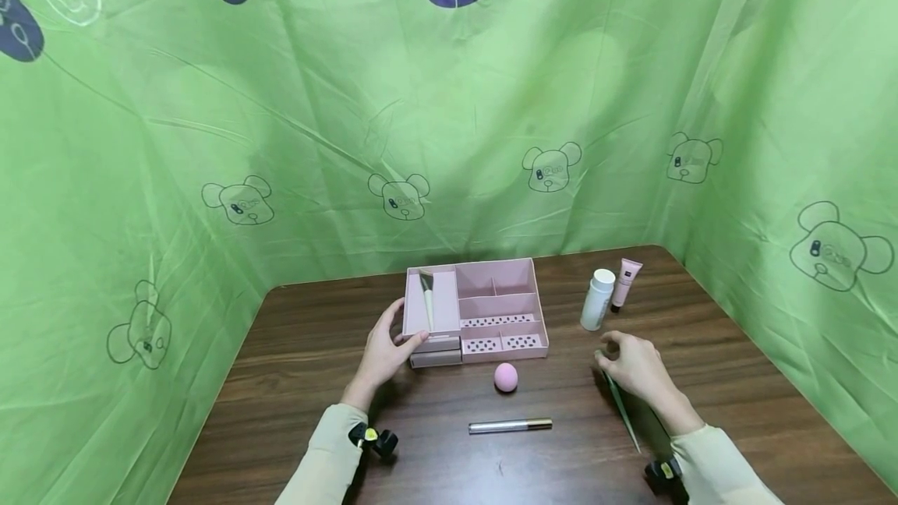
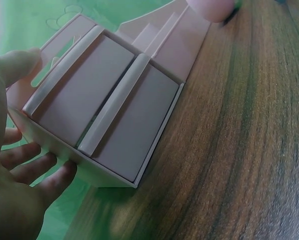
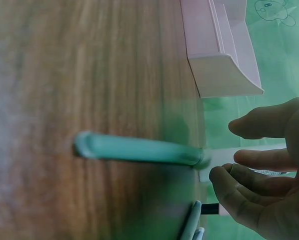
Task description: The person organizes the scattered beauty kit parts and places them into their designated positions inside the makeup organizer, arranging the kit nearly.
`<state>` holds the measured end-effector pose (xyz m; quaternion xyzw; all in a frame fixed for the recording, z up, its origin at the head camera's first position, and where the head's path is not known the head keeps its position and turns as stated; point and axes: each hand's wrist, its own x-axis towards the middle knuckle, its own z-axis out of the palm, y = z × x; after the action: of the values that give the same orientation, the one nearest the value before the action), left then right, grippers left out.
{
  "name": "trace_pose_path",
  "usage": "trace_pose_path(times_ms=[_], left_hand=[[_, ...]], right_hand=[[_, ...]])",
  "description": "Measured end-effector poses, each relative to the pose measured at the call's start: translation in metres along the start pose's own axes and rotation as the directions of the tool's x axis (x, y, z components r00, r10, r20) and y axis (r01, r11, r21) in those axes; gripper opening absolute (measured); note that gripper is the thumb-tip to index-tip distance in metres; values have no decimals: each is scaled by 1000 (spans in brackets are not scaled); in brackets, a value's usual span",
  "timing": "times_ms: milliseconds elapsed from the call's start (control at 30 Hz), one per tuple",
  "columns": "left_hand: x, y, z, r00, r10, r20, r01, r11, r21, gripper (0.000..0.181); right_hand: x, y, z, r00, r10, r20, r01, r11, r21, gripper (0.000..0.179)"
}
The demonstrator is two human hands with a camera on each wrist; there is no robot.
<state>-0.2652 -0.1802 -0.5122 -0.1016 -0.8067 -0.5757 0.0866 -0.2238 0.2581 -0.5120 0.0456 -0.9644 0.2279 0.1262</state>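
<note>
A pink desktop organizer (image 1: 494,310) stands at the middle of the table, with two drawers (image 2: 124,105) at its left front. My left hand (image 1: 382,349) holds its left front corner, thumb over the top and fingers against the side (image 2: 32,165). On the organizer's left top lies a makeup brush (image 1: 429,302) with a pale handle. My right hand (image 1: 634,366) is over a slim green stick-like item (image 1: 623,415) on the table. In the right wrist view, this hand's thumb and fingers (image 3: 264,122) are apart, holding nothing visible. Another teal item (image 3: 191,225) is partly out of view.
A pink ball-shaped sponge (image 1: 506,377) sits before the organizer, and a silver-and-gold tube (image 1: 510,426) lies nearer me. Beyond my right hand stand a white bottle (image 1: 598,301) and a pink squeeze tube (image 1: 626,284). Green cloth (image 1: 449,139) hangs around the table.
</note>
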Motion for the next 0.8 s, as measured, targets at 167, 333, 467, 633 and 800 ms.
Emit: trace_pose_path(times_ms=[167, 333, 467, 633, 800], left_hand=[[-8, 23, -3, 999, 14, 29, -14, 1000, -12, 80], [-8, 21, -3, 1000, 14, 23, -14, 1000, -6, 81], [-7, 21, -3, 1000, 17, 18, -17, 1000, 0, 81], [-8, 22, -3, 999, 25, 23, -25, 1000, 3, 81], [-8, 24, -4, 999, 32, 20, -33, 999, 14, 81]], right_hand=[[-5, 3, 2, 999, 13, 37, -13, 1000, -10, 30], [-7, 4, 3, 996, 14, 91, -13, 1000, -21, 33], [-8, 6, 6, 996, 3, 90, 0, 999, -38, 34], [-9, 6, 8, 995, -13, 101, 20, 998, -68, 35], [-8, 5, 7, 992, -5, 127, 15, 996, -83, 33]])
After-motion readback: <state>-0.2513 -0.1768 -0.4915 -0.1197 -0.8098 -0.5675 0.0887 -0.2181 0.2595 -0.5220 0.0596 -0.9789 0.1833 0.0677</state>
